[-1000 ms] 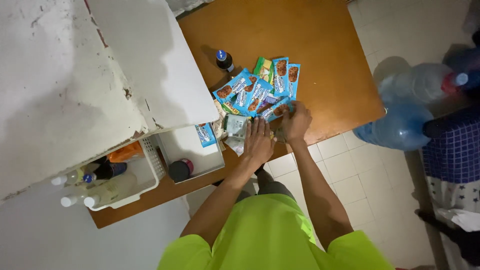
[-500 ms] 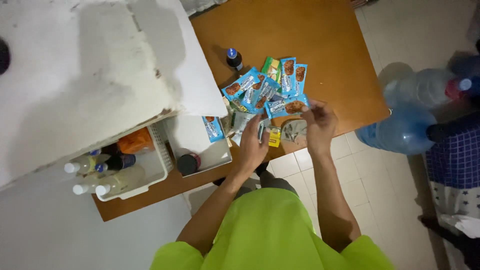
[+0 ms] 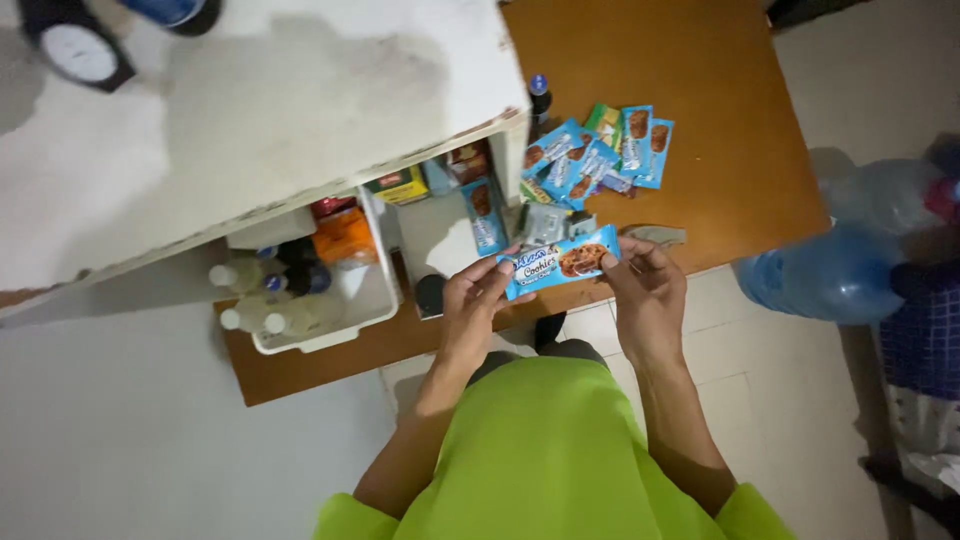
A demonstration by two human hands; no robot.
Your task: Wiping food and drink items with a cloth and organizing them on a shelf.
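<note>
Cookie packet (image 3: 558, 262) between both hands

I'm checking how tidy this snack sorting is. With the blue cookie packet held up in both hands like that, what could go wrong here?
1. The blue cookie packet is pinched only at its ends by the left hand and right hand; it might slip.
2. The loose packets overlap on the wooden table, so a reaching hand could scatter them.
3. The dark bottle beside them may tip if bumped.

Blue cookie packet (image 3: 558, 263), orange-brown wooden table (image 3: 740, 150), lime-green shirt (image 3: 560, 460), white tray (image 3: 330, 310), translucent blue bottle (image 3: 820, 275)
</note>
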